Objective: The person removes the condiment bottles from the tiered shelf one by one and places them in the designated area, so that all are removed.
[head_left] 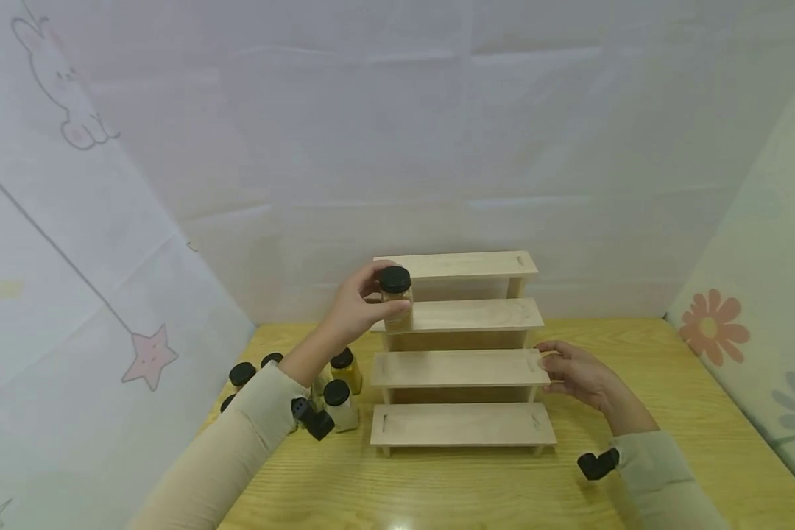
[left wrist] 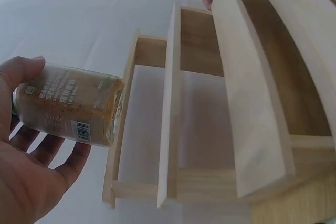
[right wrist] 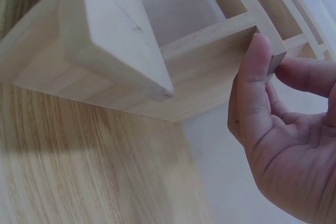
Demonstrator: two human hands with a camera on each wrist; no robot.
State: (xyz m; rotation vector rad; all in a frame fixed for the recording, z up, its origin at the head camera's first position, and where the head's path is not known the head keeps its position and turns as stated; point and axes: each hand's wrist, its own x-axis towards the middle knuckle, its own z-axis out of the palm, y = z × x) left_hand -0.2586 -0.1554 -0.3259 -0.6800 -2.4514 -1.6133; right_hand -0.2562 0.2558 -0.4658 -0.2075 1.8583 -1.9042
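My left hand grips a spice jar with a black lid and brown powder inside. In the left wrist view the jar shows a printed label and a barcode, with fingers wrapped around it. It is in front of the upper tiers of a pale wooden stepped rack, apart from the boards in the left wrist view. My right hand pinches the right end of the rack's second board from the bottom. The right wrist view shows thumb and fingers on that board's corner.
Several black-lidded jars stand left of the rack, among them a yellow one and a pale one; my left forearm partly hides the group. A wooden table bears everything. Printed cloth hangs behind and at both sides.
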